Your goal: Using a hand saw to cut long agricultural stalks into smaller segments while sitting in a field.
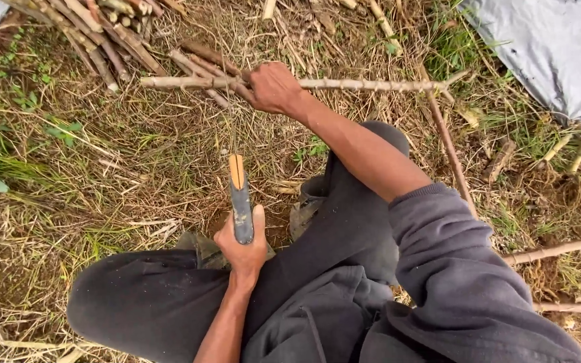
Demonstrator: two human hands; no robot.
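My right hand [274, 87] is stretched forward and closed around a long, pale, knobbly stick [371, 85]. The stick lies level across the dry grass and juts out on both sides of the fist. Nearer my body, my left hand [242, 254] grips a cutting tool [239, 198] with a grey body and an orange end. It points up and away from me toward the stick, and its tip stops short of it. My thumb rests along the tool's right side. No blade can be made out.
A pile of cut sticks [105, 37] lies at the top left, just behind the held stick. A grey tarp [559, 47] covers the top right corner. Loose long sticks [450, 151] lie on the grass at right. My dark trousers and a shoe [306, 202] fill the foreground.
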